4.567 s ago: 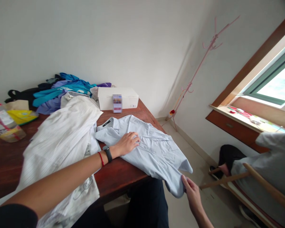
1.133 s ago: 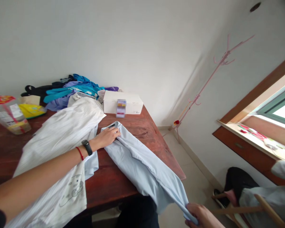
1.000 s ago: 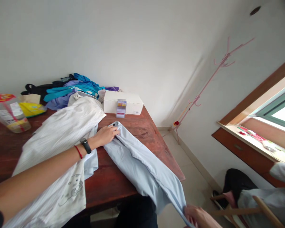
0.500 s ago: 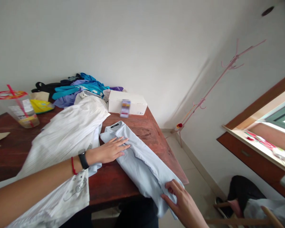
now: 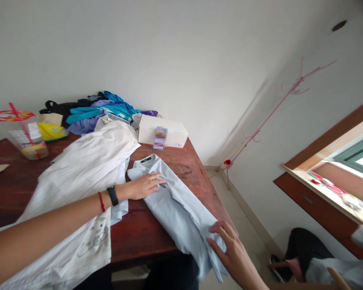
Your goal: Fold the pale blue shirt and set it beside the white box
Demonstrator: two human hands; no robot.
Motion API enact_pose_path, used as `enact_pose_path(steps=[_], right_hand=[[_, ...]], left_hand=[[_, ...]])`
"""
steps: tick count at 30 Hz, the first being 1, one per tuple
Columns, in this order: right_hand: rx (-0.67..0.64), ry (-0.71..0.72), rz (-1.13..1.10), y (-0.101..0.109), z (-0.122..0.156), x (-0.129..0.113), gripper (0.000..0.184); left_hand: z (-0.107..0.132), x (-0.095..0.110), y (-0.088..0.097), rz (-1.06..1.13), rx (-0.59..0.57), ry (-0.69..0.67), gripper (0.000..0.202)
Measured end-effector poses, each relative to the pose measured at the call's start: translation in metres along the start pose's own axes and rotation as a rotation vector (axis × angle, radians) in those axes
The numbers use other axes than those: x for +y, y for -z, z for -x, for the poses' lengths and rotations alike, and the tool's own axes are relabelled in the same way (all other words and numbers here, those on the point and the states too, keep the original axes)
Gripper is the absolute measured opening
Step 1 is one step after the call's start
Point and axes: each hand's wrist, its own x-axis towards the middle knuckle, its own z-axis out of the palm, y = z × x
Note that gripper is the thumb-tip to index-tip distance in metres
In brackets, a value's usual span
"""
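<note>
Head view: what edges, what room?

– Right edge of the table (image 5: 193, 173) slants from the box (image 5: 177, 128) to the near corner, floor (image 5: 245, 225) beyond. Wood shows in a band along that edge, narrowing toward the corner. Another strip between the blue shirt (image 5: 177, 211) and the white top (image 5: 78, 165) to its left.

– And the shirt itself?

– Laid in a long strip, collar toward the box but apart from it. Lower end droops past the near edge.

– Hands?

– Left hand (image 5: 147, 185) flat, fingers spread, just below the collar. Right hand (image 5: 230, 247) at the lower end, thumb and forefinger apart, other fingers curled; cannot tell whether any pinch cloth.
</note>
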Motion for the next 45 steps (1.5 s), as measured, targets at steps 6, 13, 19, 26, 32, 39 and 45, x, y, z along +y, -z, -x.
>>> enact_pose_path(steps=[6,13,19,26,32,39,45], right_hand=[[0.007,0.049,-0.037,-0.009,-0.028,0.001,0.038],[-0.014,0.062,0.014,-0.023,-0.04,-0.019,0.038],[-0.01,0.022,-0.052,-0.034,-0.027,-0.061,0.036],[-0.262,0.018,-0.284,-0.018,-0.052,-0.09,0.029],[-0.395,0.082,-0.485,-0.015,-0.071,-0.105,0.024],[-0.164,0.276,-0.199,-0.018,-0.139,-0.084,0.03],[-0.38,0.393,-0.05,-0.025,-0.173,-0.083,0.044]], left_hand=[[-0.008,-0.007,-0.013,-0.062,0.023,-0.03,0.054],[-0.057,-0.03,-0.004,-0.085,-0.053,-0.184,0.053],[-0.097,-0.027,0.0,-0.1,-0.038,-0.217,0.055],[-0.081,0.023,-0.02,0.016,-0.005,0.273,0.07],[-0.029,0.061,-0.005,0.093,-0.069,0.204,0.065],[0.0,0.061,0.017,0.25,-0.055,0.013,0.048],[0.016,0.052,-0.009,0.205,-0.051,0.033,0.075]])
